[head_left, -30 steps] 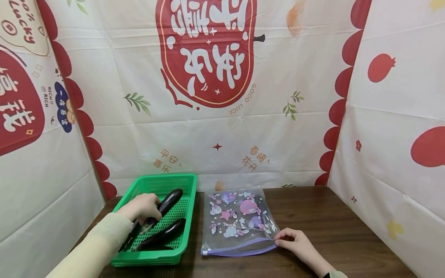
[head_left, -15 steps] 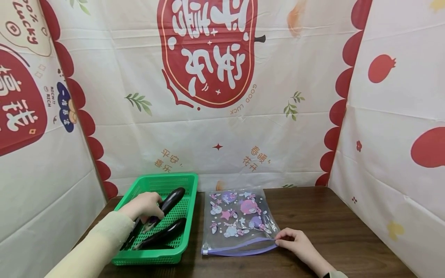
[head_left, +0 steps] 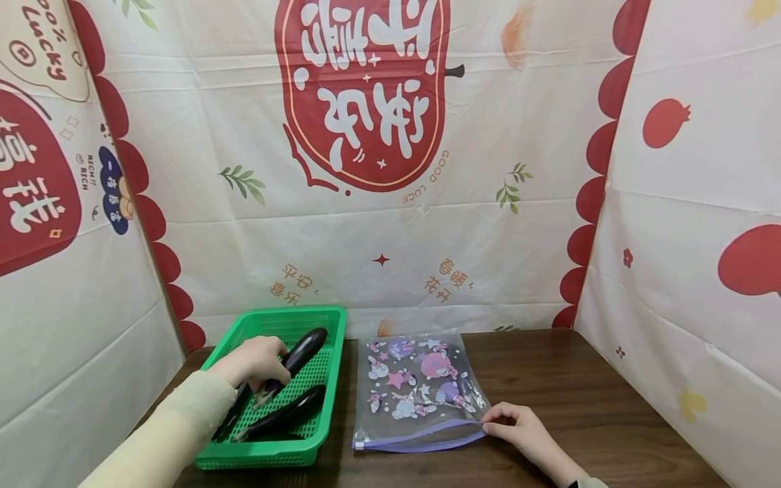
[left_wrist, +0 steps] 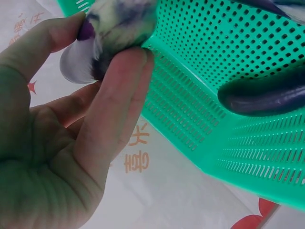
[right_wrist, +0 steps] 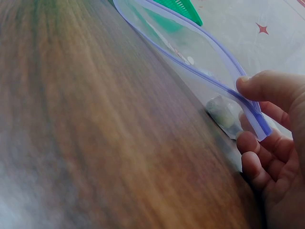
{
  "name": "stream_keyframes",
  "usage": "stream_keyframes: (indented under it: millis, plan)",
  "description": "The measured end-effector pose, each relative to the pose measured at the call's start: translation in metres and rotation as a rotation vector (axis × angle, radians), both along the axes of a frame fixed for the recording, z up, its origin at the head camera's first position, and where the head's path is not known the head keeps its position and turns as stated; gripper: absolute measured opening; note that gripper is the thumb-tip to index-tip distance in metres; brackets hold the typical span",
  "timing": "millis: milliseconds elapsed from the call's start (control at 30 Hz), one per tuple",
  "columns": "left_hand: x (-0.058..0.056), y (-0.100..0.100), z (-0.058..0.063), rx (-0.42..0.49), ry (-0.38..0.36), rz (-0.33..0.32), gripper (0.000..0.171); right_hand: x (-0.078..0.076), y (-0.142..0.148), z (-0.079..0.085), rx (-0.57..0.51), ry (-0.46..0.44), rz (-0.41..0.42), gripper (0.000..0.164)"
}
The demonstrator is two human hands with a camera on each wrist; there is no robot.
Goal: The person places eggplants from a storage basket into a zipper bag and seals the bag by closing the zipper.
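Observation:
A green basket holds several dark purple eggplants. My left hand reaches in and grips one eggplant close to its pale stem end, thumb on one side and fingers on the other in the left wrist view. Nearer the front lies another eggplant, and a further eggplant is partly hidden under my left forearm. On the table, a clear zip bag printed with cartoon figures lies flat. Between thumb and fingers, my right hand pinches the corner of its purple zip edge, whose two strips gape apart.
The brown wooden table extends to the right of the bag. A printed white cloth hangs behind it and along both sides. The basket stands left of the bag, with a narrow strip of table between them.
My left hand and the eggplant in it have shifted slightly right and toward the back of the basket. My right hand stays at the bag's corner.

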State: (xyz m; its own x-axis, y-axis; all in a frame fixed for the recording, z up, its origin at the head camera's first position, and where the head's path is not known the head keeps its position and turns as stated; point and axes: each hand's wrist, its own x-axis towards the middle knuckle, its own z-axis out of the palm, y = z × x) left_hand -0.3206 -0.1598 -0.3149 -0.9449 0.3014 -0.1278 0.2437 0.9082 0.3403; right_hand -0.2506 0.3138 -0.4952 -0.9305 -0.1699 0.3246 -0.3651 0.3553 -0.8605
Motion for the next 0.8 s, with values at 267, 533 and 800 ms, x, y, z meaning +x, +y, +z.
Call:
stream_keyframes:
  millis: [267, 533, 800]
  plan:
    - [0.0004, 0.0016, 0.0033, 0.008, 0.006, -0.012, 0.056, 0.0000, 0.0001, 0.0001, -0.001, 0.006, 0.005, 0.008]
    - [0.0039, 0.0040, 0.0065, 0.023, 0.012, -0.008, 0.053, 0.0008, -0.0019, 0.0028, 0.000, 0.008, -0.006, 0.007]
    - [0.0040, 0.0085, 0.0089, 0.038, 0.013, -0.013, 0.058, 0.0005, -0.0008, 0.0048, 0.017, -0.032, -0.026, 0.009]
